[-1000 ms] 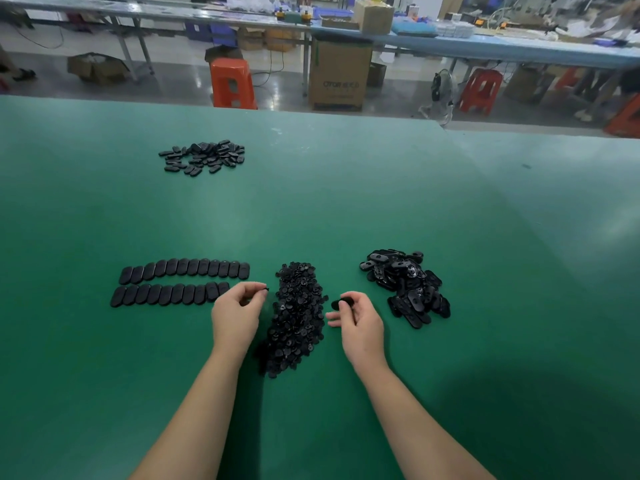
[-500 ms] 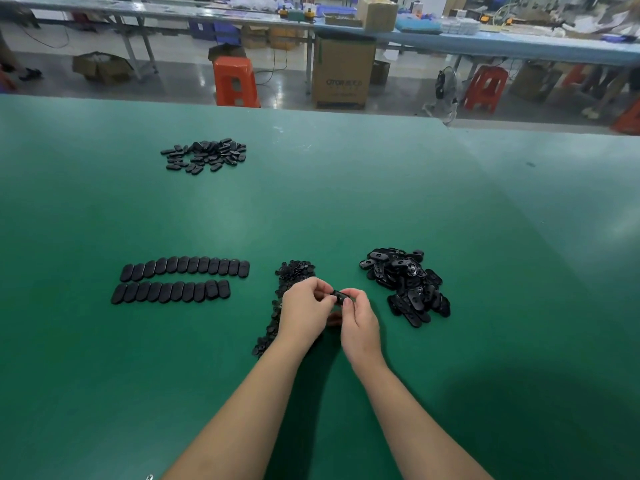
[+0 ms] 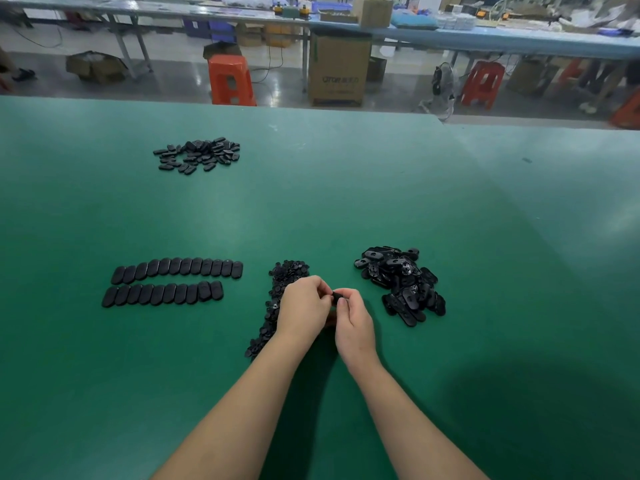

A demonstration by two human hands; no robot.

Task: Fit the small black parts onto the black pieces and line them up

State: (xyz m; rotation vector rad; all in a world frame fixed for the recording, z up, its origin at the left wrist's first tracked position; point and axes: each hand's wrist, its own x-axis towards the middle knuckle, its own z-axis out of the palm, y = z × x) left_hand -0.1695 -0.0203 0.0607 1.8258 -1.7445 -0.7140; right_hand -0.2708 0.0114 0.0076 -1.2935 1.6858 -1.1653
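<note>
Left hand: the left hand [image 3: 303,308] has its fingers curled, fingertips pinching one end of a black piece [image 3: 336,296] held above the worktop.
Right hand: the right hand [image 3: 354,317] meets it from the other side, thumb and forefinger closed on the same piece; whether a small part is already seated in it cannot be told.
Small parts: a long heap of small black parts [image 3: 277,299] lies on the worktop just under and behind the left hand, partly hidden by the wrist.
Loose pieces: a pile of black pieces [image 3: 401,284] sits just right of the hands.
Lined-up pieces: two rows [image 3: 169,280] of oval pieces lie side by side to the left, the nearer row shorter.
Far pile: another scatter of black pieces [image 3: 199,154] lies well apart, at the far left.
Worktop: green worktop [image 3: 346,188]; beyond its edge stand an orange stool [image 3: 230,79] and a cardboard box [image 3: 337,72].
</note>
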